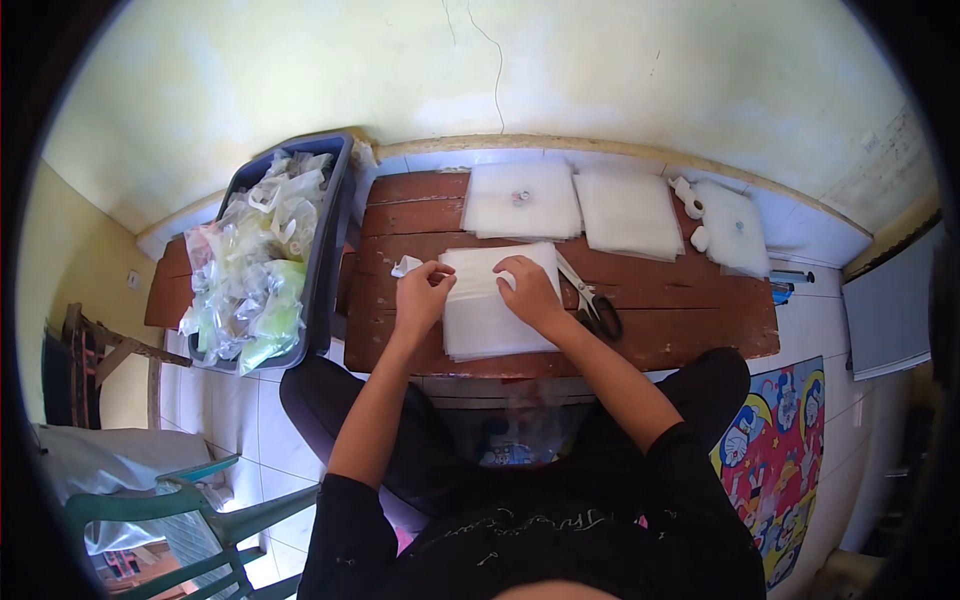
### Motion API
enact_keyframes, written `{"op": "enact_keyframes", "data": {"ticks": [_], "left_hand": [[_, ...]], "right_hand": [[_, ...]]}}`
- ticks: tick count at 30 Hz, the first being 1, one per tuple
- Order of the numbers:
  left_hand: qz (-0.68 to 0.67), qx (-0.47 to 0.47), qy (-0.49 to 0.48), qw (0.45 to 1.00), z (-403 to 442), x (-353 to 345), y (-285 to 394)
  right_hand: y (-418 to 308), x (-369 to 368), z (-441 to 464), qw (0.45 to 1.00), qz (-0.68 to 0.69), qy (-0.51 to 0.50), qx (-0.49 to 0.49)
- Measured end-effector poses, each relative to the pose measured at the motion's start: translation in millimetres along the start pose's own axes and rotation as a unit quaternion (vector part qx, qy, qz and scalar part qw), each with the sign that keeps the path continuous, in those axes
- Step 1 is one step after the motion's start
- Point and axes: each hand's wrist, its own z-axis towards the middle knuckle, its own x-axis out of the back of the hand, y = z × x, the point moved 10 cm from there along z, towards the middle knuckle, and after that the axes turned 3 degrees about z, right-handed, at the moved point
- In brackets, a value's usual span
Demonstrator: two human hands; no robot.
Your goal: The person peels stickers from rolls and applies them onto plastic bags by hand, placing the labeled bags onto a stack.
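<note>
Head view: stack of white sheets (495,330) near the front edge of the table (680,322), roughly square, no clear long axis. Right hand (530,293) over it, nearer; left hand (423,293) at its left side. Both curled, cannot tell if gripping. Scissors (588,293) just right.

Brown wooden surface (400,335), one. Thereon: translucent sheets (490,330), stacked, left hand (426,292) at left edge, right hand (530,292) over top; scissors (585,291), black-handled, beside; further stacks (628,212), three, wall side. Dark tub (326,235) of plastic bags (262,265), left.
</note>
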Motion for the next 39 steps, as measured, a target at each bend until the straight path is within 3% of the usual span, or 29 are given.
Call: {"op": "enact_keyframes", "data": {"ticks": [6,9,12,16,19,22,24,26,28,30,33,36,38,39], "left_hand": [[0.037,0.032,0.062,0.997,-10.1,50.2,-38.8],[0.063,0.092,0.075,0.991,-11.8,52.4,-65.7],[0.14,0.058,0.094,0.984,-4.1,44.2,-67.2],[0.118,0.086,0.028,0.989,2.1,13.5,-74.6],[0.118,0.052,0.07,0.989,5.1,16.1,-65.8],[0.11,0.094,0.008,0.989,8.5,4.6,-72.8],[-0.055,0.018,0.058,0.997,8.6,6.9,-59.3],[-0.116,0.006,0.05,0.992,8.2,-0.3,-53.6],[-0.174,-0.006,0.042,0.984,3.3,-5.5,-41.6],[-0.289,-0.045,0.036,0.956,-5.5,-13.1,-22.5],[-0.248,-0.125,0.053,0.959,-20.9,-17.9,6.5],[-0.211,-0.155,-0.005,0.965,-32.3,-33.5,23.9],[-0.242,-0.146,-0.012,0.959,-38.7,-40.6,31.6],[-0.246,-0.156,-0.015,0.956,-41.9,-43.6,36.4]], "right_hand": [[-25.7,-47.2,7.4,0.997,0.048,-0.052,0.003],[-30.4,-73.1,13.5,0.993,0.074,-0.089,-0.004],[-36.4,-94.8,20.4,0.99,0.098,-0.107,0.002],[-26.7,-120.6,23.3,0.976,0.124,-0.169,-0.054],[-18.3,-126.8,22.4,0.967,0.163,-0.171,-0.09],[-21.3,-115.4,22.9,0.963,0.219,-0.14,-0.076],[-28.3,-99.4,24.6,0.966,0.226,-0.109,-0.055],[-37.6,-78.1,26.4,0.969,0.232,-0.075,-0.033],[-30.4,-64.5,22.9,0.938,0.327,-0.068,-0.098],[-33.1,-43.7,17.2,0.932,0.345,-0.039,-0.102],[-29.4,-19.2,1.1,0.915,0.378,-0.021,-0.14],[-26.2,3.0,-16.6,0.95,0.276,-0.018,-0.146],[-39.5,24.4,-23.8,0.984,0.169,0.014,-0.061],[-37.1,29.0,-28.8,0.983,0.169,0.017,-0.065]]}}
